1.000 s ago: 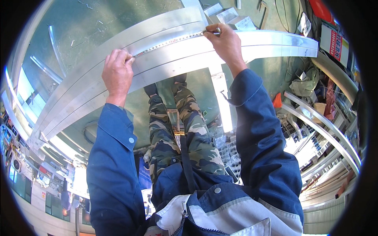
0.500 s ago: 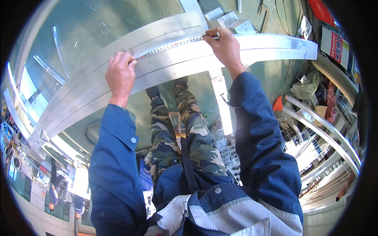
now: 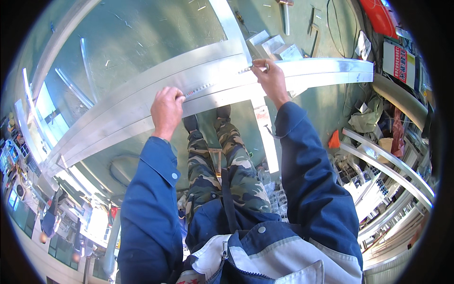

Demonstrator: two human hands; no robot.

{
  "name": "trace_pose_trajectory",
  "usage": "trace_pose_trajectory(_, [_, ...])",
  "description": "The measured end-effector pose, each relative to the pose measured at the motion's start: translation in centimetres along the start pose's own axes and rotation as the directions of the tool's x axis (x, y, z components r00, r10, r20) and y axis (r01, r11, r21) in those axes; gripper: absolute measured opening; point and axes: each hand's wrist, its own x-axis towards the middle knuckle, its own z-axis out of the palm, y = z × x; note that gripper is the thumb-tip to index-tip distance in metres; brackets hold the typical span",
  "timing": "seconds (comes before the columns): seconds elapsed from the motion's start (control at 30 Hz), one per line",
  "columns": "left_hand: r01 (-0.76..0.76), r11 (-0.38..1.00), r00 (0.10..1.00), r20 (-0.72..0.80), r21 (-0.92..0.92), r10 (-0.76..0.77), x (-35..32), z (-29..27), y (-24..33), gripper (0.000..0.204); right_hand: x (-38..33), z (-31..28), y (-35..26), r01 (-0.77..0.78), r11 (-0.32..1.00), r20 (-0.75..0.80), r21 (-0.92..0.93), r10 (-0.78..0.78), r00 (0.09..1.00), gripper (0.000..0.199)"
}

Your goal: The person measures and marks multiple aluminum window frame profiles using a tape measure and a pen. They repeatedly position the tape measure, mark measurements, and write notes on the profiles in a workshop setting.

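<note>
A long, pale metal beam (image 3: 217, 97) with lengthwise grooves runs across in front of me. Along its top lies a white measuring tape (image 3: 197, 89) with dark and red markings; its middle stretch is washed out by glare. My left hand (image 3: 167, 111) is closed, thumb and fingers pinching the tape's left part against the beam. My right hand (image 3: 272, 81) pinches the tape's right part, near where a second metal bar (image 3: 231, 26) meets the beam. A thin pencil-like stick (image 3: 266, 66) pokes out between the right fingers; its exact kind is unclear.
Beyond the beam, several square metal blocks (image 3: 272, 46) lie on the green floor. Curved metal strips (image 3: 390, 165) and clutter fill the right side. A red object (image 3: 378, 16) and a sign board (image 3: 399, 61) stand far right. My legs are below the beam.
My left hand has moved right, closer to my right hand, and the tape stretch between them looks shorter. The beam and both hands now appear lower in view.
</note>
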Motion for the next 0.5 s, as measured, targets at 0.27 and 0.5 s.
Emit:
trace_pose_trajectory(0.27, [0.227, 0.966, 0.957, 0.214, -0.123, -0.197, -8.7, -1.8, 1.5, 0.007, -6.8, -1.1, -1.7, -0.159, 0.985, 0.106, 0.063, 0.152, 0.983, 0.026])
trace_pose_trajectory(0.5, [0.426, 0.880, 0.875, 0.345, -0.211, -0.341, -17.1, -4.2, 2.6, 0.010, -13.7, 0.7, -4.9, -0.143, 0.979, 0.233, 0.145, 0.107, 0.967, 0.021])
